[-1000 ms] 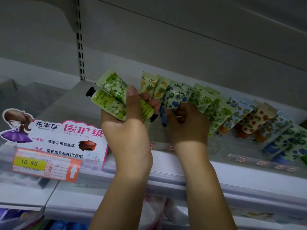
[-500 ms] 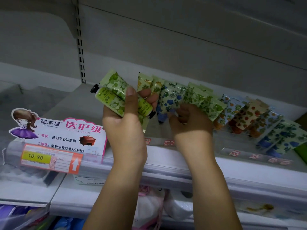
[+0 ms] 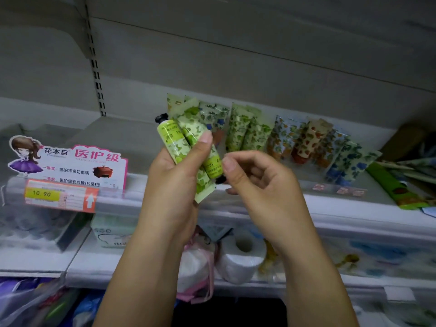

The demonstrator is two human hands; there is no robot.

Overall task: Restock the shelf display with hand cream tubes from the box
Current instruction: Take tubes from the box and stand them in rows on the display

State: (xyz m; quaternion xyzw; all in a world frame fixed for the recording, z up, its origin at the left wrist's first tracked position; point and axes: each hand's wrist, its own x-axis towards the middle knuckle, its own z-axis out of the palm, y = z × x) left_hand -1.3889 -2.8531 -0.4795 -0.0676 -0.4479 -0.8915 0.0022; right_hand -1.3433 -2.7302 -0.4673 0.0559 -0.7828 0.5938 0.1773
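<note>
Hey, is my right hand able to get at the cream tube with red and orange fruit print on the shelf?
Probably yes. The right hand sits just in front of the white shelf, and nothing lies between it and the red and orange fruit-print tube, though neighbouring tubes crowd both its sides.

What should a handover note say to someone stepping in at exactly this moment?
Left hand grips a bunch of green tubes, with their caps pointing opposite ways.
Right hand, fingers curled, is at the lower black cap; whether it pinches the cap is unclear.
A row of patterned tubes leans on the shelf behind the hands.
Done: that row is in place.
Left: add the held tubes to the row. The box is not in view.
</note>
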